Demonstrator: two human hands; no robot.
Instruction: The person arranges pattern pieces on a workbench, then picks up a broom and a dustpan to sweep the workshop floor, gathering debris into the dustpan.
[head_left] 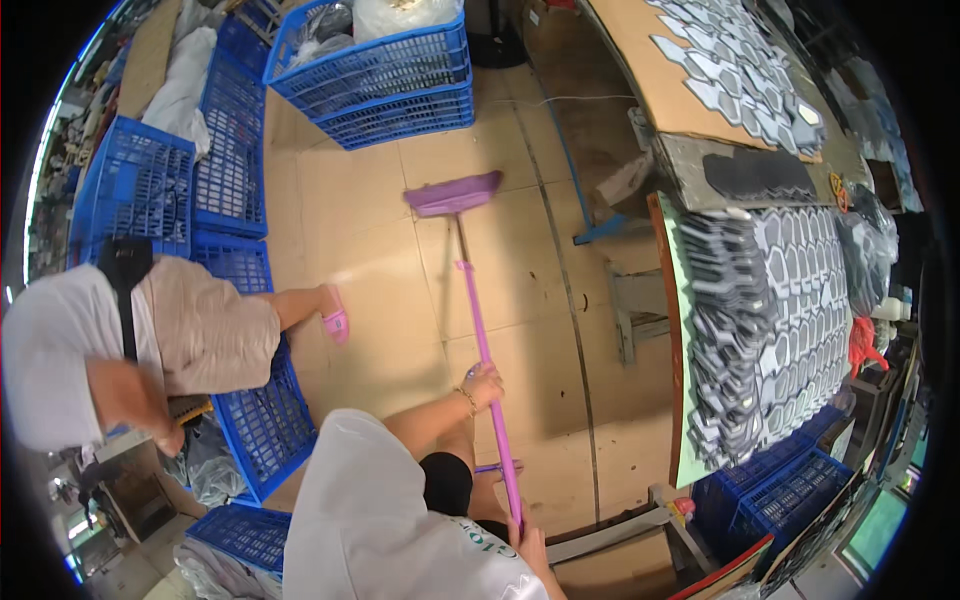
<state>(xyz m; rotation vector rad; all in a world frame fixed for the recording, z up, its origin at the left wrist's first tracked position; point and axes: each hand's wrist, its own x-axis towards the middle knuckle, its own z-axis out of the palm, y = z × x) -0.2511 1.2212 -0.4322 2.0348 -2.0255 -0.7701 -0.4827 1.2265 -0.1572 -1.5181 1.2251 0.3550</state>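
A long-handled broom with a pink handle [481, 325] and a purple head [455, 195] slants away from me, its head resting on the tiled floor. My left hand [484, 386], with a bracelet at the wrist, is closed round the middle of the handle. Nearer my body, my right hand [530, 543] grips the upper end of the same handle. Small dark scraps [585, 300] lie on the floor to the right of the broom.
Blue crates [400, 85] stand ahead; more crates [255, 430] line the left side. A person [200, 320] in a white top and beige shorts is there, one foot reaching onto the floor. On the right, a workbench [690, 165] carries stacked grey-white cut pieces [800, 330].
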